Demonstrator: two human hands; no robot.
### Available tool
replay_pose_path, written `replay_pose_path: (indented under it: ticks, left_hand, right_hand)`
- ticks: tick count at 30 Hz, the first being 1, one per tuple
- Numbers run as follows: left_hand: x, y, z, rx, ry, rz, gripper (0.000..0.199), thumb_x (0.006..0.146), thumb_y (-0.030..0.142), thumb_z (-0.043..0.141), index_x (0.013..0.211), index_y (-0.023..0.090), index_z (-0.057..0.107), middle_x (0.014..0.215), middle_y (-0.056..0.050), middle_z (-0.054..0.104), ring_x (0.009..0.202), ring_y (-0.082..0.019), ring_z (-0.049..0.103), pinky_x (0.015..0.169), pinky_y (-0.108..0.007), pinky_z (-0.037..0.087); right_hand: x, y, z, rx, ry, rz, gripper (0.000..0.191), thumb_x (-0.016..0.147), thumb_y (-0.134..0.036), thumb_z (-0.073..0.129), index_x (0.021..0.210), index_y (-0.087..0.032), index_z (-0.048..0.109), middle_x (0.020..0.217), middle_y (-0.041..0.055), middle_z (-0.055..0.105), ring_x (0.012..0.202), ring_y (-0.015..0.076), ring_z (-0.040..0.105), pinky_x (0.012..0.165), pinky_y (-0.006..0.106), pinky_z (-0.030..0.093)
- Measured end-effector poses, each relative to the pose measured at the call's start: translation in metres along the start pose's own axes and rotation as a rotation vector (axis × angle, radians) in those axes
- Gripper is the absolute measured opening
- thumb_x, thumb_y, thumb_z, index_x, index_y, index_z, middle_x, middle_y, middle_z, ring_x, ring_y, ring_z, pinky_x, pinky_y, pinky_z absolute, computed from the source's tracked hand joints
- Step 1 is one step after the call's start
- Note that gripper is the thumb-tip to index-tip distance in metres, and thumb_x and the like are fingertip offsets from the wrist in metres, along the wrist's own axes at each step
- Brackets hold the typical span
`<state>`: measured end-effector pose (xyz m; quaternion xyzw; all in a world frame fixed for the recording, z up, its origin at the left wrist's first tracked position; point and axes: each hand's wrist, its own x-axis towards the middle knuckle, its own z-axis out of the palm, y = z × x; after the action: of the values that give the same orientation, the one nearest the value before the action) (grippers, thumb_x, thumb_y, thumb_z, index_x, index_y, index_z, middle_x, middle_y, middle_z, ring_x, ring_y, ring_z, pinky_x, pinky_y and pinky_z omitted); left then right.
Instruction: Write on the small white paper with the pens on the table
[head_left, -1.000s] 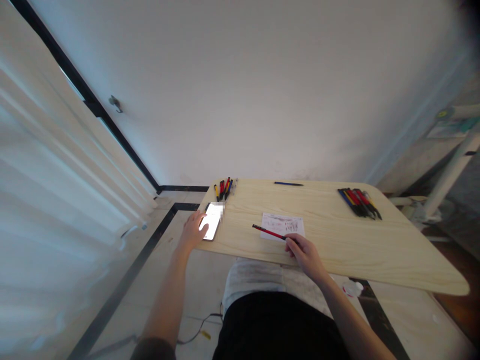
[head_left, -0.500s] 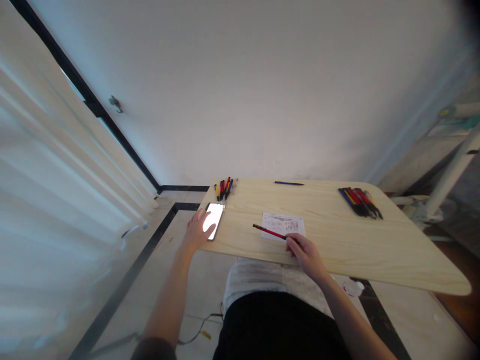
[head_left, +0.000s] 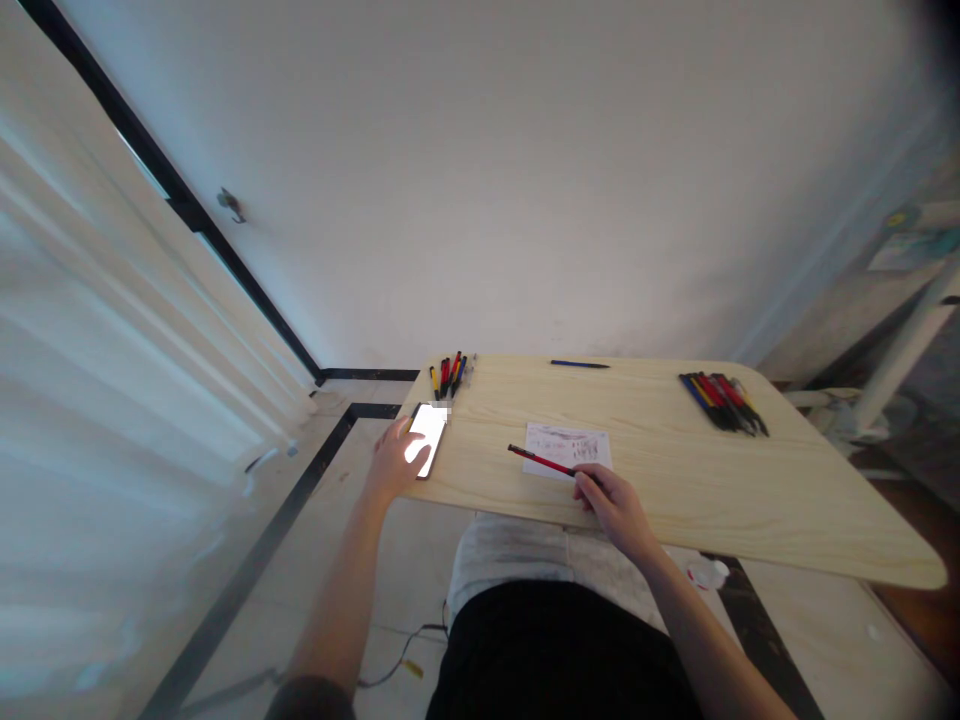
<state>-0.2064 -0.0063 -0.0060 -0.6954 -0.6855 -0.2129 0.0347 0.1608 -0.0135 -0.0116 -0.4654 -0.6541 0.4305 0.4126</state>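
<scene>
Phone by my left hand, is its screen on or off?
On: the phone screen glows bright white, with the left hand partly over it. What it displays is washed out.

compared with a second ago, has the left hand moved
Yes, slightly to the right: judged against the fixed table, the left hand now reaches further across the phone.

Left hand (head_left: pixel 390 462) shifts right over the phone (head_left: pixel 430 428)

Compared with a second ago, the hand reaches farther across, its fingers (head_left: pixel 406 440) now extending over more of the lit screen (head_left: pixel 432 420). The view also moves a trifle, so the bench (head_left: pixel 652 440) appears slightly higher and farther right.
</scene>
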Motion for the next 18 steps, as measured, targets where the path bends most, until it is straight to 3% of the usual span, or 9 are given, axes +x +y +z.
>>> replay_pose_path:
  ticks: [18]
  left_hand:
    - [-0.010,-0.011,-0.005,-0.008,-0.024,-0.045,0.042,0.077,0.041,0.044,0.116,0.024,0.048,0.128,-0.008,0.038,0.120,-0.026,0.033,0.096,-0.044,0.029]
  right_hand:
    - [-0.001,-0.003,-0.001,0.000,0.006,0.007,0.029,0.083,-0.040,0.043,0.091,-0.015,0.055,0.064,0.0020,0.057,0.053,0.0123,0.050,0.050,0.023,0.041]
